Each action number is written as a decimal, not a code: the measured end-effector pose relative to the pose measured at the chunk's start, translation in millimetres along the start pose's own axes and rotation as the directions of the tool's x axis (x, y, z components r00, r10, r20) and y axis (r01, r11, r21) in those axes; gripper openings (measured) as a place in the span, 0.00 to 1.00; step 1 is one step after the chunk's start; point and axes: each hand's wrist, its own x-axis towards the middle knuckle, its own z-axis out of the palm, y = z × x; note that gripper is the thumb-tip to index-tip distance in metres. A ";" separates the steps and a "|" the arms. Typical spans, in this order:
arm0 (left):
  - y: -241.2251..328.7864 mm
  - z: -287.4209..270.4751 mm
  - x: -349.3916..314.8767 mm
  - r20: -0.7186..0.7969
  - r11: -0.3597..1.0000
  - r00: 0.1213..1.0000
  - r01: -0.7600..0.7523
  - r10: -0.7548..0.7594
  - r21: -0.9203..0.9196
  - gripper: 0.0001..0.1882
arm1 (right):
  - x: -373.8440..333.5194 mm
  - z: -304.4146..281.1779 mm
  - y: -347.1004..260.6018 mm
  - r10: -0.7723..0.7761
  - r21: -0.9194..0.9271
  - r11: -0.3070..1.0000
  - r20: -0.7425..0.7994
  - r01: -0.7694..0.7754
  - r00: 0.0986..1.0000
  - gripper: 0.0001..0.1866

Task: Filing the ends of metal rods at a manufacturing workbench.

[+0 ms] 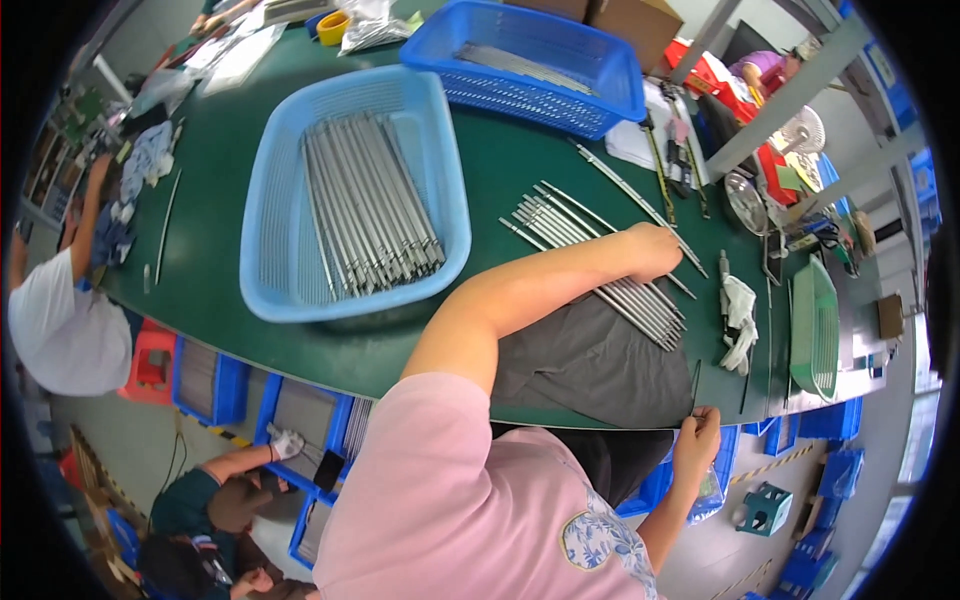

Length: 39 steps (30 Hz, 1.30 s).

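My left hand (652, 250) lies curled over a fanned bundle of long metal rods (600, 262) on the green table (520, 160). The rods' near ends rest on a dark grey cloth (590, 365) spread at the table's front edge. My right hand (698, 438) is at that edge by the cloth's corner, fingers pinched on the lower end of a thin dark rod (695, 380). A light blue basket (262, 215) holding several more metal rods (368, 205) stands to the left of my left arm.
A darker blue basket (600, 70) with rods sits at the back. White gloves (740, 318), a green basket (815, 335) and hand tools (665, 185) lie to the right. Other people sit at the left (60, 320) and below (215, 505), beside blue bins (225, 385).
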 end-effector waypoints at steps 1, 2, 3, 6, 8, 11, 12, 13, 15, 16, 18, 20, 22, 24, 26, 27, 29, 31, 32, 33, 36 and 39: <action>0.6 -0.6 -2.6 -0.023 0.999 0.999 0.028 -0.028 -0.022 0.09 | -0.7 0.7 2.4 0.015 0.001 1.000 -0.023 -0.015 1.000 0.09; 0.8 -1.0 -4.8 -0.066 0.999 0.997 0.042 -0.043 -0.028 0.10 | -1.5 2.4 5.2 -0.008 -0.014 1.000 -0.058 0.008 0.998 0.09; 2.5 -4.8 -3.3 -0.062 1.000 0.998 0.017 -0.018 -0.024 0.10 | -2.7 3.7 8.9 -0.029 -0.028 0.999 -0.089 0.027 0.996 0.09; 9.4 -21.7 -5.3 -0.161 0.963 0.977 0.093 -0.137 -0.254 0.13 | -3.7 8.8 13.3 -0.026 0.003 1.000 -0.157 0.027 0.987 0.08; 23.1 -39.4 -7.5 -0.256 0.960 0.965 -0.009 -0.065 -0.278 0.12 | -4.4 11.4 12.6 -0.004 0.013 1.000 -0.150 0.006 0.989 0.08; 73.2 -64.5 -14.9 -0.429 0.939 0.900 -0.210 0.077 -0.274 0.12 | -1.5 17.0 25.4 -0.032 0.091 0.995 -0.175 0.049 0.984 0.07; 92.4 -73.5 -23.7 -0.417 0.937 0.899 -0.248 0.129 -0.244 0.13 | -5.3 18.9 29.6 -0.075 0.163 0.980 -0.215 0.112 0.974 0.05; 107.7 -74.4 -32.4 -0.384 0.942 0.912 -0.246 0.146 -0.227 0.13 | -6.2 19.5 26.5 -0.053 0.167 0.982 -0.212 0.090 0.976 0.05; 134.0 -64.4 -53.8 -0.322 0.952 0.936 -0.221 0.145 -0.212 0.12 | -10.6 17.2 23.0 0.039 0.420 0.906 -0.197 0.049 0.980 0.04; 142.7 -54.5 -63.8 -0.279 0.954 0.952 -0.196 0.129 -0.227 0.12 | -16.4 19.0 27.1 0.068 0.523 0.851 -0.191 0.043 0.979 0.05; 153.4 -38.5 -80.3 -0.167 0.954 0.981 -0.141 0.099 -0.266 0.10 | -32.8 8.0 22.3 0.122 0.567 0.824 -0.177 0.000 0.977 0.07; 157.2 -31.1 -89.0 -0.107 0.959 0.990 -0.120 0.096 -0.256 0.10 | -44.9 8.2 15.3 0.105 0.593 0.804 -0.216 0.045 0.971 0.11; 162.5 -25.5 -94.1 -0.032 0.977 0.996 -0.084 0.080 -0.196 0.10 | -63.6 11.7 13.8 0.069 0.589 0.801 -0.265 0.105 0.962 0.15; 161.4 -31.3 -96.2 -0.003 0.993 0.995 -0.098 0.098 -0.070 0.08 | -79.5 13.9 3.1 0.058 0.593 0.796 -0.270 0.118 0.961 0.17; 159.2 -35.6 -95.7 -0.004 0.995 0.995 -0.100 0.100 0.028 0.07 | -91.5 15.3 -1.0 0.053 0.612 0.783 -0.240 0.109 0.969 0.18; 156.5 -40.8 -95.2 0.004 0.995 0.996 -0.085 0.084 0.046 0.08 | -97.4 17.0 -4.4 0.053 0.646 0.756 -0.219 0.104 0.974 0.19; 148.0 -43.1 -89.3 0.006 0.993 0.994 -0.113 0.113 0.023 0.09 | -100.4 23.9 -5.1 0.055 0.624 0.770 -0.272 0.133 0.961 0.19; 143.6 -41.8 -87.0 -0.001 0.986 0.986 -0.169 0.169 -0.003 0.11 | -96.0 26.8 -4.3 0.051 0.579 0.804 -0.298 0.138 0.953 0.19; 144.9 -41.1 -88.1 0.026 0.983 0.983 -0.182 0.182 0.018 0.12 | -93.7 26.7 -4.2 0.076 0.580 0.805 -0.303 0.121 0.950 0.19; 146.7 -39.7 -92.6 0.056 0.981 0.981 -0.189 0.187 0.037 0.13 | -93.6 27.4 -4.6 0.043 0.552 0.819 -0.325 0.153 0.945 0.20; 150.8 -43.7 -97.6 0.092 0.979 0.976 -0.202 0.199 0.034 0.15 | -93.6 24.3 -7.7 -0.012 0.515 0.837 -0.323 0.186 0.946 0.20; 151.9 -52.7 -92.5 0.114 0.983 0.977 -0.180 0.182 -0.028 0.15 | -89.5 29.9 -10.0 -0.053 0.494 0.841 -0.334 0.222 0.941 0.20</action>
